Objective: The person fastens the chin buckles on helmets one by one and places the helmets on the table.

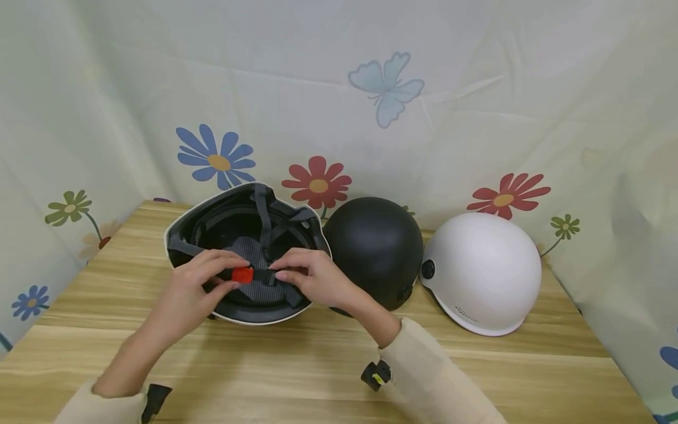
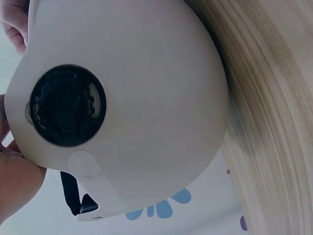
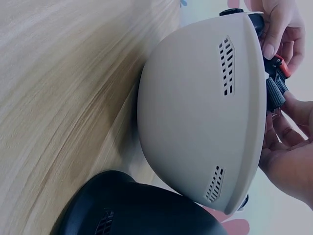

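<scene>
An upturned helmet (image 1: 312,294) lies with its dark padded inside facing up and a pale shell (image 2: 156,98) below. Over its opening, my left hand (image 1: 198,288) pinches the red buckle (image 1: 242,275) of the chin strap between thumb and fingers. Just to the right, my right hand (image 1: 318,277) pinches the black webbing strap (image 1: 263,277) beside that buckle. In the right wrist view the red buckle (image 3: 282,65) and a ribbed dark strap piece (image 3: 275,93) show between both hands. A round black dial (image 2: 67,105) sits on the shell in the left wrist view.
A black helmet (image 1: 373,253) stands dome up, close against the upturned one. To its right is a white helmet (image 1: 484,271), also dome up. All rest on a wood-grain table (image 1: 296,371), with a flower-printed cloth (image 1: 296,106) behind.
</scene>
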Motion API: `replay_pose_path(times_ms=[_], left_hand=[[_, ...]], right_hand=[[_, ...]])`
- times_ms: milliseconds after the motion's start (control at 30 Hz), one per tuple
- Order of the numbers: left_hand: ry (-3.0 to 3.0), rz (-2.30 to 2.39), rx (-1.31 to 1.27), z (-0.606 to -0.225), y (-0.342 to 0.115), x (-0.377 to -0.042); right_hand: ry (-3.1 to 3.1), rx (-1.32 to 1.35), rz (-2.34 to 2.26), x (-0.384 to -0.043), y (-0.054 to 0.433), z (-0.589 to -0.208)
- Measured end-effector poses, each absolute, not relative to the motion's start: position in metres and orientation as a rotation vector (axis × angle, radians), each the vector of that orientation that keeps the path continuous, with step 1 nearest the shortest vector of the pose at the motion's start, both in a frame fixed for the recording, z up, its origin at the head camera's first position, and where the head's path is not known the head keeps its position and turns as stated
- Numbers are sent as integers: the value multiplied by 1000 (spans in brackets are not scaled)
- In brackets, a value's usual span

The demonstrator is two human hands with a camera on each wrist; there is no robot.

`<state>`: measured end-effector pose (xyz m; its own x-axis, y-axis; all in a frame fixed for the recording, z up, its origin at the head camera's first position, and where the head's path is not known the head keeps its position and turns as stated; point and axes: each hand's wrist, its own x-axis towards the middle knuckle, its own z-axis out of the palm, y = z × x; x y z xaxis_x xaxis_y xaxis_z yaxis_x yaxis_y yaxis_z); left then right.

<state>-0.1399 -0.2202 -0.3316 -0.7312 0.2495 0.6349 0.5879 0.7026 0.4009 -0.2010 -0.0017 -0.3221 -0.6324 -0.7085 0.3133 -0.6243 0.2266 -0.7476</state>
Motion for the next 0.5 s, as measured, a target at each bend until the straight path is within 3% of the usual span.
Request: replay_pose_path(times_ms=[500], left_hand=[[-2341, -843, -644, -338, -222, -140]], right_hand=[[2412, -1302, -1440, -198, -7, -328]])
